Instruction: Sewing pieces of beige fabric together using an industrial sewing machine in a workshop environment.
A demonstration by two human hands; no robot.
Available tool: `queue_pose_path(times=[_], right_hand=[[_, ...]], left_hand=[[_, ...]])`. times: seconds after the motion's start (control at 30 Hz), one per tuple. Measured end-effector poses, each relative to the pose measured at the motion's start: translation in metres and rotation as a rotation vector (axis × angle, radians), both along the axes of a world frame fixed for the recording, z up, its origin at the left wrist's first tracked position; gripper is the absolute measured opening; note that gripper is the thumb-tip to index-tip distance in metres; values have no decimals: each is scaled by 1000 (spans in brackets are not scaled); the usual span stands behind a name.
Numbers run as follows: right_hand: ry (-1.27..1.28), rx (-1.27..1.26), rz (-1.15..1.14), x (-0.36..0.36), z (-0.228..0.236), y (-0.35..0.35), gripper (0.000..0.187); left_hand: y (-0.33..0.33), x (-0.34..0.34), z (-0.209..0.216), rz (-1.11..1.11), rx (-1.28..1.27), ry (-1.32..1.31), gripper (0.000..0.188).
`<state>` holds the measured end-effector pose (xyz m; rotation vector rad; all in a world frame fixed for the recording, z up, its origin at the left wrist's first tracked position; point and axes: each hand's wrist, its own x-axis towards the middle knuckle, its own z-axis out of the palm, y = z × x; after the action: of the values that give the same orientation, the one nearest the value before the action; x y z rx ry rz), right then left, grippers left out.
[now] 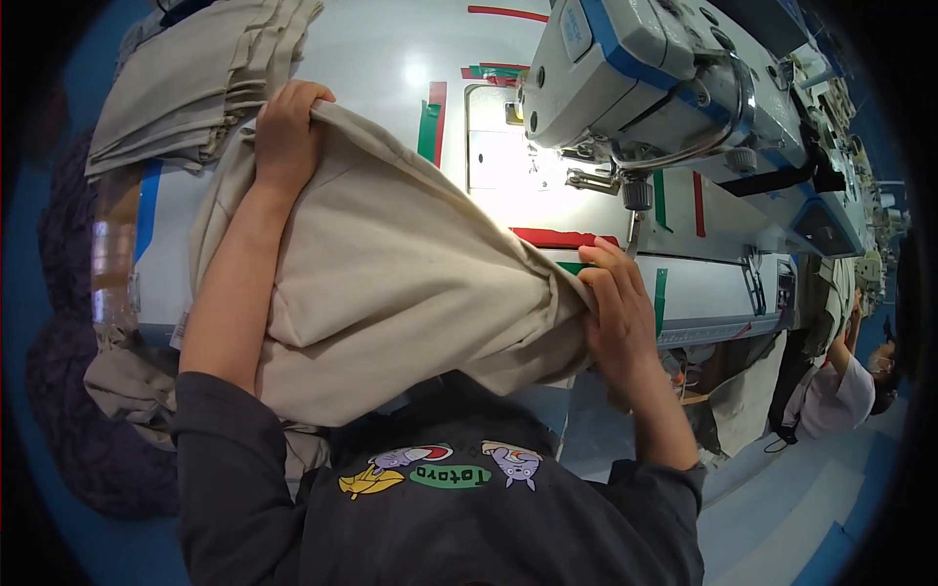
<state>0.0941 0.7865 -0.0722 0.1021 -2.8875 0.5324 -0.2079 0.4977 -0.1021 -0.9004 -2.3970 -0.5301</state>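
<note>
A large piece of beige fabric [381,264] is stretched between my two hands in front of the sewing machine [645,88]. My left hand [290,127] grips its upper left corner, beside the stacked cloth. At the fabric's right edge, my right hand [618,303] has its fingers bent round the gathered cloth. Folds run from the right hand across the middle, and the lower part hangs over the table's front edge toward my lap. The lit needle area [537,166] lies just beyond the fabric's upper edge, with no cloth seen under the presser foot.
A stack of folded beige pieces [181,98] lies at the far left of the white table [381,49]. Red and green tape strips [430,122] mark the tabletop. Bunched grey cloth [132,386] hangs at the left. A co-worker [835,391] sits at the far right.
</note>
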Motion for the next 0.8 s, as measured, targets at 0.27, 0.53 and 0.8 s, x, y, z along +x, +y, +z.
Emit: queue_pose_path(times=[0.27,0.53,0.8], right_hand=[[73,166,64,-12,11,72,11],[29,100,324,-30,20,100,8],[-134,-416,152,-23,21,135,14]], left_hand=[[3,16,6,-153,20,-13,24],[-3,33,4,-187,-6,-63,24],[27,51,7,-313,-17,-113,26]])
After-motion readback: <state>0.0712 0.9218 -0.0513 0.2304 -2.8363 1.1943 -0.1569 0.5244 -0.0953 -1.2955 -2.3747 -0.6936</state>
